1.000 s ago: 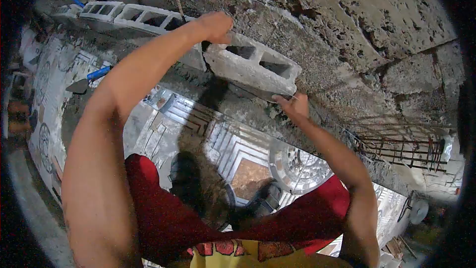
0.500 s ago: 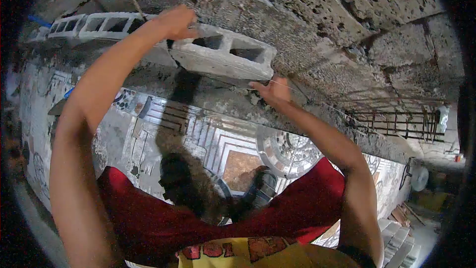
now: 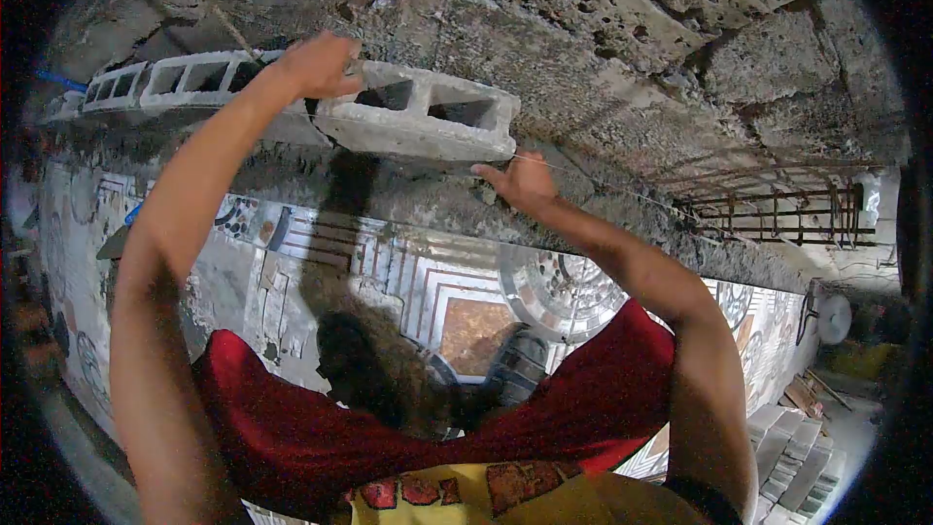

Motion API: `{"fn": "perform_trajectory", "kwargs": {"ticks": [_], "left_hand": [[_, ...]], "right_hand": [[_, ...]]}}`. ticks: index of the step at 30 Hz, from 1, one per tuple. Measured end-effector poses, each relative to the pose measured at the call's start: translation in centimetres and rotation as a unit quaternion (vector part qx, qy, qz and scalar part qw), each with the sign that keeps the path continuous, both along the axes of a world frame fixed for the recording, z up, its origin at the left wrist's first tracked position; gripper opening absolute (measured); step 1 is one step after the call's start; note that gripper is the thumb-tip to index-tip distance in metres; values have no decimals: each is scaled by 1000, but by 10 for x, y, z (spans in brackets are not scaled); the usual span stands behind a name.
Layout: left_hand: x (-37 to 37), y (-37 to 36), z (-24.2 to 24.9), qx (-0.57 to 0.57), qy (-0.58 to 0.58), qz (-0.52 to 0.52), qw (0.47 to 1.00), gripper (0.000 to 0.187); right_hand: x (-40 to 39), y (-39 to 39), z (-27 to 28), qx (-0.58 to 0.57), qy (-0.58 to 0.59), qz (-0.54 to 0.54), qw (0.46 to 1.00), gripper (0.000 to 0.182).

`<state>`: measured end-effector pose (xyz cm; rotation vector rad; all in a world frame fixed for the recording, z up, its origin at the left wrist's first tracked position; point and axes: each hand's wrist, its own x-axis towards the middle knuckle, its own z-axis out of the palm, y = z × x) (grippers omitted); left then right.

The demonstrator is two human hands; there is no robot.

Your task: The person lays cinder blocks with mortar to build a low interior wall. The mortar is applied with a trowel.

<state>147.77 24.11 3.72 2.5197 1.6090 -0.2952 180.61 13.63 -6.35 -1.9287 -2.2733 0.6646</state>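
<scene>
A grey hollow concrete block point(image 3: 418, 131) lies at the right end of a row of similar blocks point(image 3: 190, 78), its cavities facing up toward me. My left hand point(image 3: 326, 66) is closed over the block's left end, fingers curled at the top edge. At the lower right corner, my right hand point(image 3: 528, 180) is against the block, thumb stretched along its underside and fingers bent round the end; the exact contact is partly hidden. A thin string point(image 3: 622, 190) runs along the block's front and off to the right.
Rough masonry wall point(image 3: 603, 49) rises behind the row. To the right lies a rusty rebar cage point(image 3: 777, 217). Below are patterned floor tiles point(image 3: 471, 331), my feet, a stack of blocks point(image 3: 792, 457) and a round fan point(image 3: 833, 319). A blue object point(image 3: 60, 81) sits far left.
The view has shifted slightly, so the block and both hands appear a little lower and farther left. Both hands keep their places at the block's ends.
</scene>
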Motion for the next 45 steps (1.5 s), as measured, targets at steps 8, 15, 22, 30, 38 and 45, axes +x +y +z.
{"fn": "perform_trajectory", "kwargs": {"ticks": [8, 15, 22, 30, 38, 45], "left_hand": [[-1, 21, -9, -95, 27, -28, 995, 64], [-18, 32, -36, -33, -40, -63, 997, 57], [-4, 33, -26, -68, -12, -96, 993, 55], [-10, 32, -21, -83, -27, -34, 996, 67], [-14, 37, -9, -153, -35, -33, 987, 65], [-28, 42, -30, -91, -81, -61, 991, 60]], "right_hand": [[-3, 4, -3, -47, 60, -15, 997, 60], [-5, 3, -6, -56, 79, -26, 995, 56], [4, 6, -25, -16, -2, -3, 1000, 51], [4, 8, -22, -90, 31, -26, 995, 60], [9, 7, -27, -14, 92, 22, 995, 55], [6, 2, -30, 5, 84, 8, 996, 65]]}}
